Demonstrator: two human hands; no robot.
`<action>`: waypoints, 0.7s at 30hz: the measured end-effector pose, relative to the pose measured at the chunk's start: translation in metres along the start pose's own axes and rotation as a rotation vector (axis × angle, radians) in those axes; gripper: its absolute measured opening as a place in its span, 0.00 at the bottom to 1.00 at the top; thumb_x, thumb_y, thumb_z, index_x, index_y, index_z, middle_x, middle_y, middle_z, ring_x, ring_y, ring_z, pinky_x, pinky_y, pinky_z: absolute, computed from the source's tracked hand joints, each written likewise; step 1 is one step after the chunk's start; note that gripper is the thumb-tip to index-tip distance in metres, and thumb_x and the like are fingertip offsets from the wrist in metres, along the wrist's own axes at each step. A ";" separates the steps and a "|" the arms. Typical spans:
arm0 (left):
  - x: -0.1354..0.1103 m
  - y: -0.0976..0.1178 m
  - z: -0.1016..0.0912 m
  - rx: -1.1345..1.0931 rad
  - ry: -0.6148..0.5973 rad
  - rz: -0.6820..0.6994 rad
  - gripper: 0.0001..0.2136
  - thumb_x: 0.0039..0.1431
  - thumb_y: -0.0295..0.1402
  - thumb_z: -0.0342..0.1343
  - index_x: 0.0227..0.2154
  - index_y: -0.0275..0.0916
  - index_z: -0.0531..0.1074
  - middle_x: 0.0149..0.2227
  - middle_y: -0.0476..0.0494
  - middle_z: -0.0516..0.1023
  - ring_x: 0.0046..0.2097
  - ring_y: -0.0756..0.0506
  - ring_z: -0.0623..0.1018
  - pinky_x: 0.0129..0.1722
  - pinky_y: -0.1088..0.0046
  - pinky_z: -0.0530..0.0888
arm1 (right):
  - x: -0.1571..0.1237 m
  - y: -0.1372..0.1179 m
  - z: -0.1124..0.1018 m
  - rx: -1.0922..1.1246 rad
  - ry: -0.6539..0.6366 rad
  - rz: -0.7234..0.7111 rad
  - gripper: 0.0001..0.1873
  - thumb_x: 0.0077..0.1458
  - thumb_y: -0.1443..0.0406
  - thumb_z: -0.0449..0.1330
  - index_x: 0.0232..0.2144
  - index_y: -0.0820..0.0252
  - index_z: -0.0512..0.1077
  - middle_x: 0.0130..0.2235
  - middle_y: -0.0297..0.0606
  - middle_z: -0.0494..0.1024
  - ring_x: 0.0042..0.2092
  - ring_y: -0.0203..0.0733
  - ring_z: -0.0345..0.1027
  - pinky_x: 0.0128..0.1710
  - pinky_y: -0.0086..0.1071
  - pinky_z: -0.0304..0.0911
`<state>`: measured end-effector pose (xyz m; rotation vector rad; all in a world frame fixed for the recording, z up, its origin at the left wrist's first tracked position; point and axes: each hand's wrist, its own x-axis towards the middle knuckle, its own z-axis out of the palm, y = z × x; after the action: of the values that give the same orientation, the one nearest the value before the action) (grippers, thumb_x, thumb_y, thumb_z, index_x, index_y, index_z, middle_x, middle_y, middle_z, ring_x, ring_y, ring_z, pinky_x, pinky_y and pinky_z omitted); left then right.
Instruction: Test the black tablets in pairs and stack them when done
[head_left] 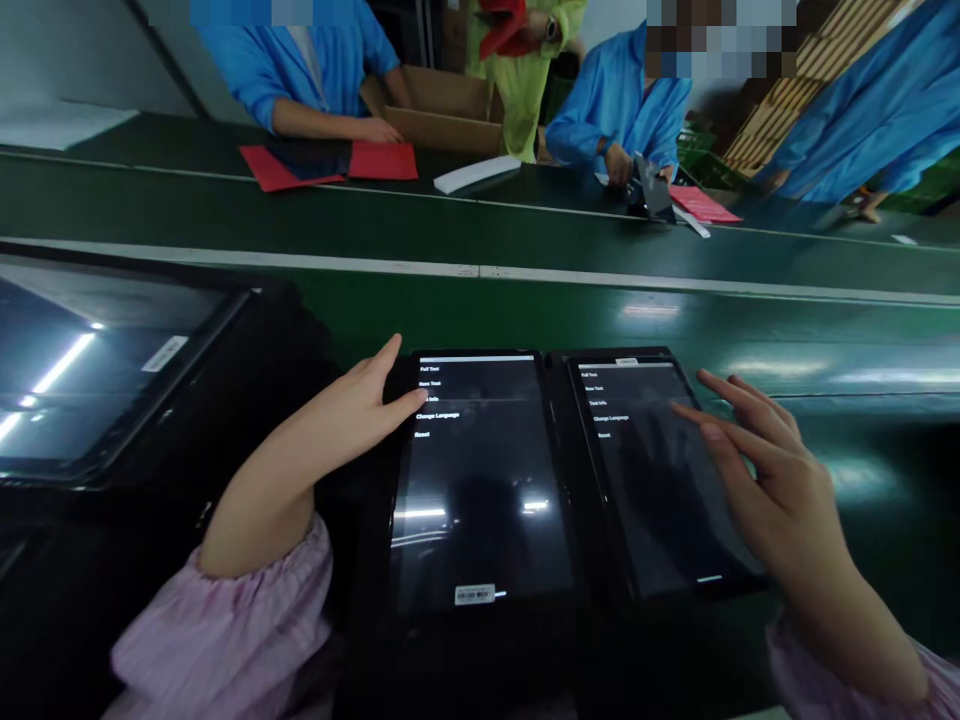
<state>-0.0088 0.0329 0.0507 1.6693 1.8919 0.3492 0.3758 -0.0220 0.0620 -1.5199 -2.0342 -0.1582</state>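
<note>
Left tablet (484, 480) and right tablet (652, 500) lie face-up toward near edge of green bench (465, 310), likely so each hand reaches one. Left hand (364, 400) spread, thumb at its tablet's left edge; right hand (772, 470) spread, fingertip at its tablet's screen.

One camera, worn on the person's head, looks forward and steeply down over the desk (465, 310). It sits close: the left hand (367, 400) and the right hand (776, 480) come in large from the lower left and lower right, with two tablets (484, 470) seen from above between them. The wide view reaches across to co-workers (322, 60), smaller and cut by the top edge, and leans so the desk's far lines slope down rightward.
</note>
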 end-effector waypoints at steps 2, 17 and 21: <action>-0.003 0.004 -0.003 -0.007 -0.035 -0.040 0.43 0.68 0.49 0.48 0.79 0.29 0.45 0.79 0.31 0.54 0.78 0.28 0.57 0.75 0.52 0.59 | -0.005 -0.006 -0.006 0.020 0.000 -0.001 0.17 0.75 0.59 0.55 0.52 0.48 0.84 0.65 0.40 0.78 0.70 0.61 0.67 0.65 0.65 0.71; -0.011 0.011 -0.008 -0.071 -0.031 -0.024 0.38 0.67 0.49 0.46 0.73 0.31 0.62 0.76 0.33 0.63 0.76 0.34 0.64 0.76 0.55 0.56 | -0.016 -0.035 -0.008 0.135 -0.187 -0.318 0.15 0.71 0.69 0.58 0.45 0.53 0.86 0.63 0.42 0.80 0.72 0.56 0.64 0.62 0.50 0.77; -0.009 0.005 -0.005 -0.051 -0.010 0.007 0.36 0.67 0.48 0.45 0.72 0.33 0.64 0.75 0.34 0.65 0.75 0.35 0.66 0.75 0.56 0.57 | -0.018 -0.039 -0.004 0.160 -0.232 -0.378 0.16 0.72 0.69 0.56 0.47 0.53 0.85 0.65 0.43 0.78 0.74 0.53 0.59 0.64 0.48 0.76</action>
<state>-0.0073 0.0260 0.0599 1.6412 1.8552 0.3873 0.3453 -0.0517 0.0651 -1.0875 -2.4406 0.0360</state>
